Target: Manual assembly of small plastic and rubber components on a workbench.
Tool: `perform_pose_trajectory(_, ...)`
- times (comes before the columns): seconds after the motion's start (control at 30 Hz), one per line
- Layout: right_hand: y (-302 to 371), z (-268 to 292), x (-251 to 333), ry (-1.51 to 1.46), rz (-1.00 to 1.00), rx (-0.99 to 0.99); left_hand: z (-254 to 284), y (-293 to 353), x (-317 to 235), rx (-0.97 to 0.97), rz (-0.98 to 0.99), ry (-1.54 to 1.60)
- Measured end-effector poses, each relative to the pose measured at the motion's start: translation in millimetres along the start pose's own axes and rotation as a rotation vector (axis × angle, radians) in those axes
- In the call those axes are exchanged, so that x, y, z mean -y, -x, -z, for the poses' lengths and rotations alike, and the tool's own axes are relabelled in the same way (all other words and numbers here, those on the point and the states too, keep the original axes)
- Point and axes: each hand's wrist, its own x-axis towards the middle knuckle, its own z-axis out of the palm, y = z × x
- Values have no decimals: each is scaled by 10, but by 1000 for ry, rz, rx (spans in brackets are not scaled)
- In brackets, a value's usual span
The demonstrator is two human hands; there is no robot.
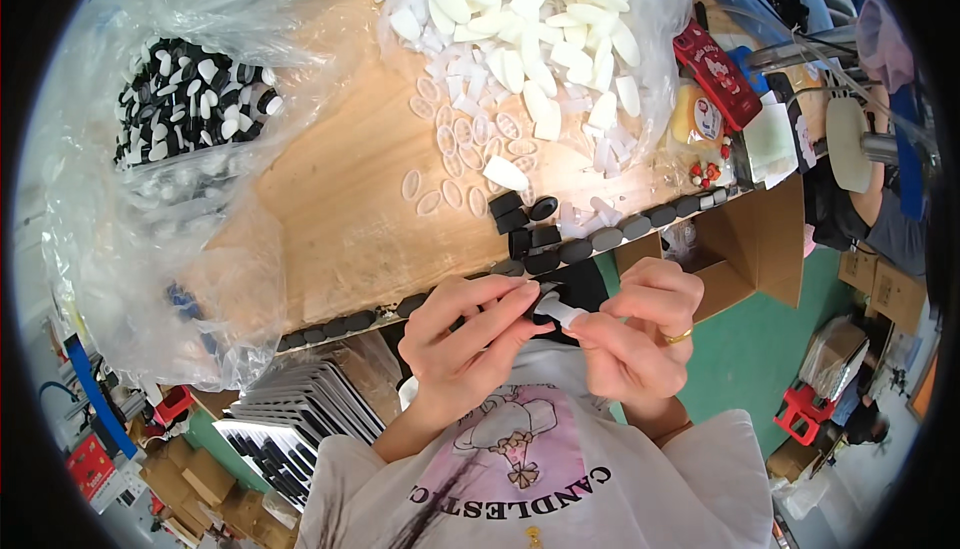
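Just in front of the table's edge, my two hands meet at chest height. My left hand [475,324] is closed, its fingertips around a small black piece [546,292] that they partly cover. A small whitish, translucent piece [562,312] is pinched in my right hand [645,329], its far end against the black piece. Beyond my hands, several black blocks and caps [511,217] lie near the edge, beside one white oval piece [507,174]. Clear oval rings [470,139] and small translucent pieces [590,217] are scattered around them.
Cream-white oval pieces [540,29] are heaped on a plastic bag at the back. At left, another clear bag [250,139] holds black and white caps. Dark oval pieces [606,239] line the table edge. A red case [717,74] and an open cardboard box [765,239] are at right.
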Motion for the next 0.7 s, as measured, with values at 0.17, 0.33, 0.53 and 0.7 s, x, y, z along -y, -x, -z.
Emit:
perform_pose_trajectory(0.17,-26,-1,-21,-19,59,94,23,19,27,-33,9,7)
perform_pose_trajectory(0.33,-47,-15,-42,25,71,67,45,13,30,-3,-43,-43)
perform_pose_trajectory(0.53,-87,-77,-34,-49,59,6,41,-42,28,3,-126,-82)
perform_pose_trajectory(0.7,-64,-58,-57,-22,-72,49,19,-32,27,0,-97,-80)
